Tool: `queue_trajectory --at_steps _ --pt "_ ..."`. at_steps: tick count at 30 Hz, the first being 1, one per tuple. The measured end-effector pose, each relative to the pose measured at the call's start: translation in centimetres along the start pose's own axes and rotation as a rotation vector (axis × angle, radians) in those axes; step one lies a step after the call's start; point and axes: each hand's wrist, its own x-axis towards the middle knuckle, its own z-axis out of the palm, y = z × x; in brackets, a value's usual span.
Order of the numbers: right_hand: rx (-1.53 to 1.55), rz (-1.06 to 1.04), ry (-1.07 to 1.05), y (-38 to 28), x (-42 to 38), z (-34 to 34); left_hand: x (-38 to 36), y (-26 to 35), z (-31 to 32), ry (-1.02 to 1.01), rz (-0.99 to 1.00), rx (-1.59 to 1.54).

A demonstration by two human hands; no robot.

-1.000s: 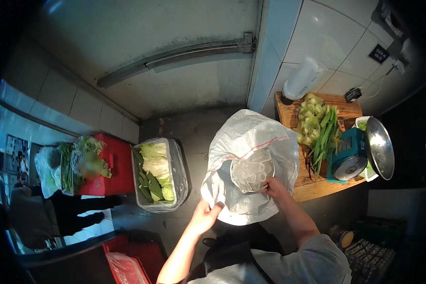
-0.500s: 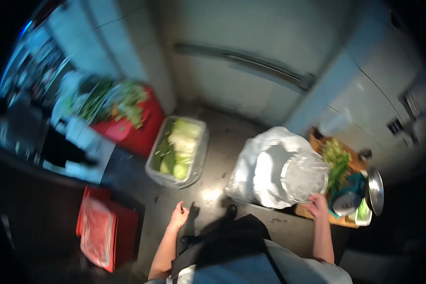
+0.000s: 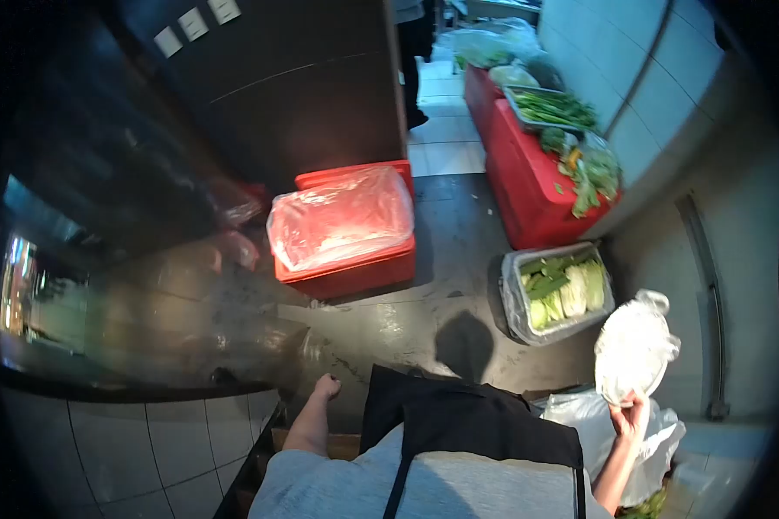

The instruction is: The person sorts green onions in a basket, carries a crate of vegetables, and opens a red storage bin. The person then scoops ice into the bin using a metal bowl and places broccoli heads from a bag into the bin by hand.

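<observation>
My right hand [image 3: 630, 415] is closed on the lower edge of a round, whitish plastic-covered thing [image 3: 635, 350], held up above a large white plastic bag [image 3: 587, 413]. My left hand [image 3: 327, 386] is held low at the left of my body, its fingers curled; whether anything is in them is too small to tell. Ahead on the floor stands a bin lined with clear plastic [image 3: 512, 303], with pale cabbages [image 3: 573, 292] and green leaves inside.
A red box [image 3: 346, 275] topped with clear plastic is ahead on the left. Red containers [image 3: 528, 186] at the right bear green vegetables [image 3: 550, 108]. A person [image 3: 411, 65] stands in the passage at the back. Glossy dark panels line the left.
The view has swung left, so the red box now lies ahead and the cabbage bin at right. The round thing is still in my right hand, now raised off the white bag. My left fingers have curled in.
</observation>
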Motion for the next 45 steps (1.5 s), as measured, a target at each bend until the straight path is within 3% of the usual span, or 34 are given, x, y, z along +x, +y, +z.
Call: queue_trajectory --at_steps 5,10,13,18,21,22,25,28,30,32,33,35,36,37,40,43,45 --pt "-0.382 0.237 -0.217 9.4 6.3 16.2 1.9 -2.6 1.7 -0.026 0.07 -0.079" --pt "-0.316 0.517 -0.452 19.5 15.0 29.2 1.5 1.8 2.6 -0.093 0.112 -0.463" --pt "-0.388 0.669 -0.544 26.1 21.6 35.1 1.7 4.6 0.4 -0.107 0.172 -0.488" --pt "-0.464 0.813 -0.577 38.2 32.9 43.2 4.7 4.9 -3.4 0.055 0.023 -0.423" --pt "-0.635 0.695 -0.636 46.2 40.9 45.6 5.4 6.5 -5.9 0.084 -0.086 -0.538" --pt "-0.693 0.557 -0.601 49.1 43.2 46.0 6.5 7.0 -6.5 0.083 -0.097 -0.598" --pt "-1.113 -0.05 -0.801 55.4 48.4 47.9 9.9 10.5 -8.0 0.089 -0.042 -0.63" --pt "-1.73 -0.677 -0.579 61.4 50.9 49.6 14.8 17.9 -12.5 0.207 0.193 -0.314" --pt "-1.776 -0.736 -0.453 62.7 51.4 50.8 19.4 21.9 -14.4 0.336 0.452 -0.197" --pt "-1.852 -0.855 -0.393 63.4 51.8 51.5 24.3 26.1 -16.5 0.383 0.549 -0.077" --pt "-1.886 -0.866 -0.47 63.6 51.7 51.4 27.0 27.2 -16.7 0.339 0.516 -0.012" --pt "-1.945 -0.883 -0.635 63.7 50.9 50.6 31.8 28.6 -16.7 0.457 0.544 0.179" --pt "-1.985 -0.745 -0.667 63.9 50.1 50.4 33.9 28.9 -16.6 0.495 0.536 0.26" --pt "-1.989 -0.739 -0.749 64.7 50.7 48.9 35.4 28.9 -16.8 0.533 0.528 0.344" --pt "-1.982 -0.766 -0.911 66.8 52.0 43.9 37.5 27.9 -17.9 -0.116 0.3 0.302" --pt "-2.11 -0.487 -0.929 67.6 51.7 42.0 34.7 27.3 -18.2 -0.335 0.402 0.295" --pt "-2.348 -0.438 -0.919 67.0 51.7 41.2 31.3 24.6 -16.7 -0.314 0.591 0.205"
